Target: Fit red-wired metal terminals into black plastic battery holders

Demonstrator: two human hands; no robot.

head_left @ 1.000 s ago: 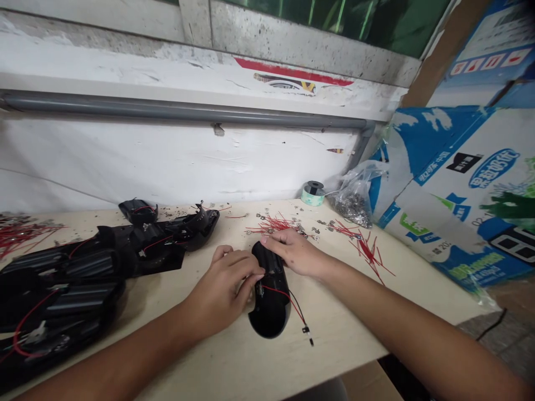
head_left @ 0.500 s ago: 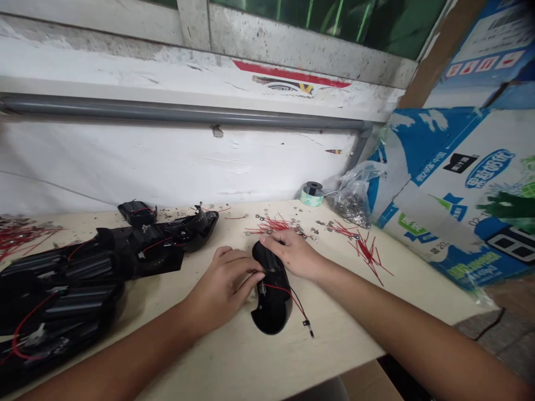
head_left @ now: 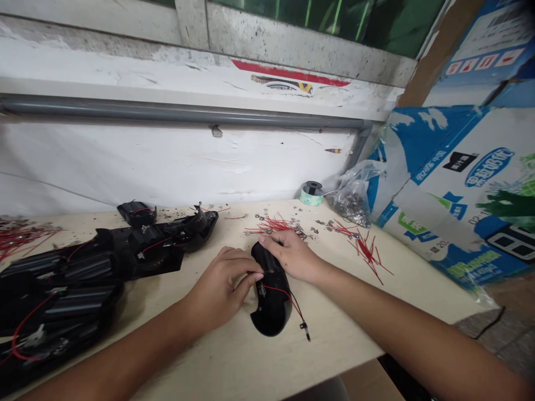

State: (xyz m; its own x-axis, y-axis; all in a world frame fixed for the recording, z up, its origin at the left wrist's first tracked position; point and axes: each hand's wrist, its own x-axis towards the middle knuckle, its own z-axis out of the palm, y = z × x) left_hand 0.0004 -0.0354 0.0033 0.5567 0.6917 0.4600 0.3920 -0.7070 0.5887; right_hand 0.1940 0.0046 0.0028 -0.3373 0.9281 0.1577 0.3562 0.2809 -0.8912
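Observation:
A black plastic shell, rounded at its near end, lies on the table with its hollow side up. Inside it run a red wire and a small metal part, and a lead with a small black connector hangs over its right side. My right hand grips the shell's far end, thumb on top and fingers along the right side. At the shell's left edge, the thumb and forefinger of my left hand are pinched together. Whatever sits between those fingertips is too small to make out.
Several similar black shells with red wires are heaped at left. Red wires with metal tabs lie behind my hands, more to the right. A tape roll, a plastic bag of metal parts and a carton stand at the back right.
My left fingertips have shifted very slightly at the shell's edge, and the connector's lead has swung a little toward me. The right hand keeps its grip on the shell.

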